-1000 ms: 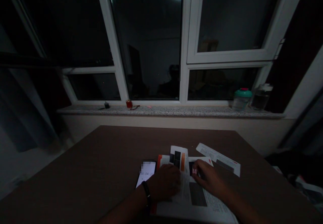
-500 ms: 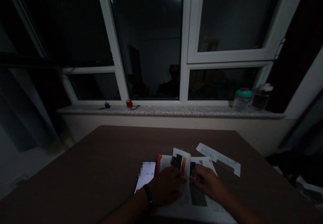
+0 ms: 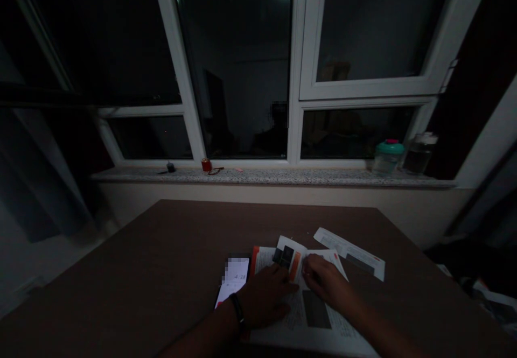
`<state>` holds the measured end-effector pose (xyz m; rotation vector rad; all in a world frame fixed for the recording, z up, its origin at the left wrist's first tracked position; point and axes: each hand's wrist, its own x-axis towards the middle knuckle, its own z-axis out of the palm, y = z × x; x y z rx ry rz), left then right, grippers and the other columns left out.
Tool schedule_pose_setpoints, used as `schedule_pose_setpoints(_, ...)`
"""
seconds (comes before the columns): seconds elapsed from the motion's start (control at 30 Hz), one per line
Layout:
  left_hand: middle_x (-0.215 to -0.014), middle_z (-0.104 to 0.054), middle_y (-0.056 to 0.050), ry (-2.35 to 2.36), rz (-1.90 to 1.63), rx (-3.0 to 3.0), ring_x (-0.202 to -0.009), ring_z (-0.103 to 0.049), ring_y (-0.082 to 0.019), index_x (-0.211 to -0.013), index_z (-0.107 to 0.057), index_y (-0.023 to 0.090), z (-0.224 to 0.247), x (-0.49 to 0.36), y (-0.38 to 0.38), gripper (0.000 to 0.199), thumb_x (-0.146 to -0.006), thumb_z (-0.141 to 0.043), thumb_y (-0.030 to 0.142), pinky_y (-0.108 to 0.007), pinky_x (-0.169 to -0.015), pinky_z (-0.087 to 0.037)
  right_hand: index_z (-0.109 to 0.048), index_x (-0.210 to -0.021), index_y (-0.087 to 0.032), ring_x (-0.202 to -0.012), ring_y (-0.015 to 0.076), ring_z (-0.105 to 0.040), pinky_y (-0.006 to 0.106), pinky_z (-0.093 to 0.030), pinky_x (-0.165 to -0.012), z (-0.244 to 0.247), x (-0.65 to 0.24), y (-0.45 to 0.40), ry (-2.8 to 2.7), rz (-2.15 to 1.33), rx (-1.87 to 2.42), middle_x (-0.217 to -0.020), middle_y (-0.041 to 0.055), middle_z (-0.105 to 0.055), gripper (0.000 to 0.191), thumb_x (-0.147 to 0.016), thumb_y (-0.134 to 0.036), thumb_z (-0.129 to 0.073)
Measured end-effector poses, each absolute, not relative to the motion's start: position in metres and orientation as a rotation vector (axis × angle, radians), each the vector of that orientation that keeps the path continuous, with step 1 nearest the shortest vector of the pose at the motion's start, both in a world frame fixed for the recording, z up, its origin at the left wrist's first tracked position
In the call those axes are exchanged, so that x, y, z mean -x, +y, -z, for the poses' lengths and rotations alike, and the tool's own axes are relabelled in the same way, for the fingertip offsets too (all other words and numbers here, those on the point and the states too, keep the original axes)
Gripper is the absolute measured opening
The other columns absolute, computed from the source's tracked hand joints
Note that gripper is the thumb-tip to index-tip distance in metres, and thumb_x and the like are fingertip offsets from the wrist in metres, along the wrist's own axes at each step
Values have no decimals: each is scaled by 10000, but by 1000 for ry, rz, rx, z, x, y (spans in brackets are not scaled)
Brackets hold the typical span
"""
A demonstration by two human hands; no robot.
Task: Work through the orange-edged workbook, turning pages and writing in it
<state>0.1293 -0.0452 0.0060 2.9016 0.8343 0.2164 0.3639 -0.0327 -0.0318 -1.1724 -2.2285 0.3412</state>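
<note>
A printed magazine [image 3: 317, 309] with orange-red edging lies open on the table below me. One narrow page flap [image 3: 286, 253] stands out past its top edge. My left hand [image 3: 269, 296], with a dark band on the wrist, lies on the left part of the magazine, fingers stretched over the flap's lower part. My right hand [image 3: 325, 277] is closed at the flap's right edge, its fingertips seeming to pinch the page; the exact grip is hidden. Left of the magazine is a phone [image 3: 234, 280] with a lit screen. A printed paper strip [image 3: 351, 254] lies to the right.
The brown table [image 3: 161, 261] reaches to the wall under a window. On the stone sill [image 3: 266, 176] stand a red jar [image 3: 206, 165], a small dark bottle [image 3: 170, 167], a teal-lidded container [image 3: 388, 159] and a clear jug [image 3: 420, 154].
My right hand has moved slightly up and away along the page, and its fingers have curled in. The flap leans a little more to the right. My left hand stays in place.
</note>
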Motion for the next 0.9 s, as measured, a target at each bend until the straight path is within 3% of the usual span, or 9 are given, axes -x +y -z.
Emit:
schedule_pose_setpoints(0.37, -1162, -500, -58, 852, -224, -2871, -1069, -462, -283, -1307, -483, 299, -3, -130, -44, 507, -846, -692, 288, -389, -891, -418, -449, -770, -225, -671, 133, -522, 216, -373, -588, 36, -359, -42, -2200, -600, 1168, -744, -34, -536, 154, -766, -88, -519)
schedule_pose_setpoints(0.77, -1167, -525, -80, 850, -214, -2876, -1088, -486, -303, -1286, -532, 260, -12, -130, -47, 457, -857, -680, 314, -404, -905, -428, -414, -752, -226, -716, 160, -529, 263, -402, -654, 34, -365, -26, -2151, -330, 1251, -770, -2, -529, 137, -830, -123, -458)
schedule_pose_setpoints(0.9, -1296, -503, -73, 797, -261, -2830, -1165, -467, -302, -1297, -516, 274, -7, -128, -45, 469, -853, -665, 267, -419, -967, -392, -405, -755, -231, -699, 158, -526, 254, -398, -636, 36, -366, -30, -2136, -370, 1255, -748, -12, -530, 135, -836, -145, -469)
